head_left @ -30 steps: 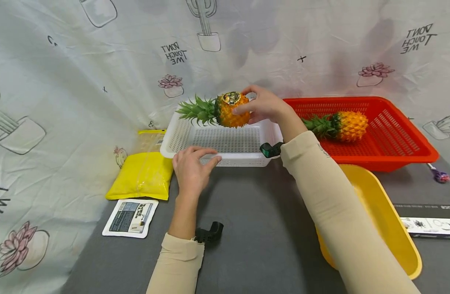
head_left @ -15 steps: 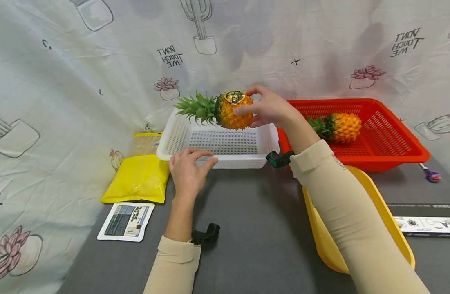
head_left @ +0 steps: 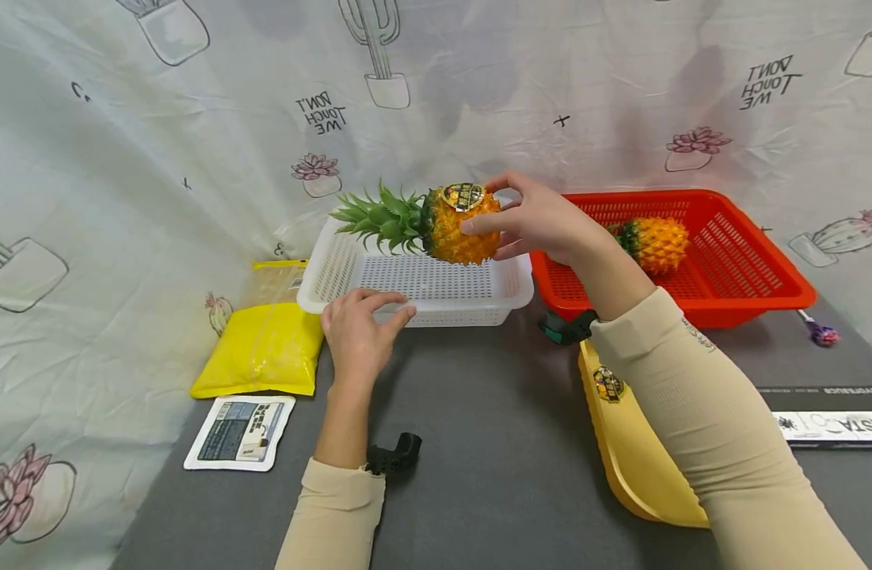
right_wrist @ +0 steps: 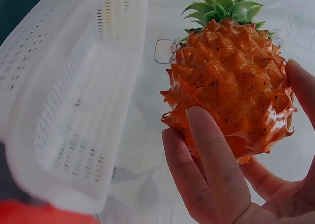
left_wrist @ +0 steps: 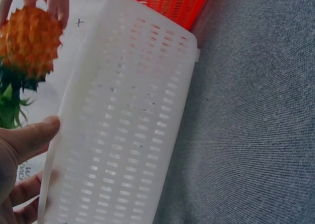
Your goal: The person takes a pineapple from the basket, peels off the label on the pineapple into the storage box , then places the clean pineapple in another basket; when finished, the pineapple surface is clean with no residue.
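Note:
My right hand (head_left: 528, 218) grips an orange pineapple (head_left: 460, 224) with green leaves and a round label, held sideways above the white perforated basket (head_left: 507, 294). The right wrist view shows the fingers (right_wrist: 211, 160) curled round the pineapple (right_wrist: 231, 86) beside the white basket (right_wrist: 64, 96). My left hand (head_left: 357, 328) rests on the basket's near rim, thumb and fingers over the edge. In the left wrist view the thumb (left_wrist: 29, 138) lies against the basket wall (left_wrist: 133, 120), with the pineapple (left_wrist: 29, 37) at upper left.
A red basket (head_left: 756, 293) at right holds a second pineapple (head_left: 653, 241). A yellow tub (head_left: 635, 459) lies near my right forearm. A yellow pouch (head_left: 260, 352) and a white packet (head_left: 239, 431) lie left. A dark box (head_left: 835, 423) sits far right. The cloth backdrop hangs behind.
The right hand has drawn the pineapple slightly right and toward me over the white basket. The view has shifted, and the left hand stays on the rim.

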### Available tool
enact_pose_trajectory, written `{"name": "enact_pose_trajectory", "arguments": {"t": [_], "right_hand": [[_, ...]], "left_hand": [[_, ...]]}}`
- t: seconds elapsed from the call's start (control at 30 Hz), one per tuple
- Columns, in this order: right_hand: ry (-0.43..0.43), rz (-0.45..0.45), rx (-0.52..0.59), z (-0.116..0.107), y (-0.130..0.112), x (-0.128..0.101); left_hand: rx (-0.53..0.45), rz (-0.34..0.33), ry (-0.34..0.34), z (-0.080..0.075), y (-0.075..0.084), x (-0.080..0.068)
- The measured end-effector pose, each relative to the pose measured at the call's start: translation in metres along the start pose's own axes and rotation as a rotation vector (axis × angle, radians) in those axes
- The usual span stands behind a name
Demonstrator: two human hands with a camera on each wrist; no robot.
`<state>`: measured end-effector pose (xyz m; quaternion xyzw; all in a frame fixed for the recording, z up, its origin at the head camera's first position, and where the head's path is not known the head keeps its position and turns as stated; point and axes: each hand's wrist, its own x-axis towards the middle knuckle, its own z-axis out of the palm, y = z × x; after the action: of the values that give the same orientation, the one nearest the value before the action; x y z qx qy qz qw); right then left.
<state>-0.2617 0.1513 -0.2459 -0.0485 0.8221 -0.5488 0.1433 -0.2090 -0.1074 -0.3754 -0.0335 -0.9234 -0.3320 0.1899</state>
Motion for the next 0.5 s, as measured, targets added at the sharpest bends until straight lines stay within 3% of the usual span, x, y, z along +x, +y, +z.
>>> {"name": "enact_pose_trajectory", "arguments": {"t": [0.5], "right_hand": [[0.014, -0.007, -0.036, -0.018, 0.01, -0.043]], "left_hand": [[-0.014, 0.013, 0.012, 0.002, 0.0, 0.0]]}}
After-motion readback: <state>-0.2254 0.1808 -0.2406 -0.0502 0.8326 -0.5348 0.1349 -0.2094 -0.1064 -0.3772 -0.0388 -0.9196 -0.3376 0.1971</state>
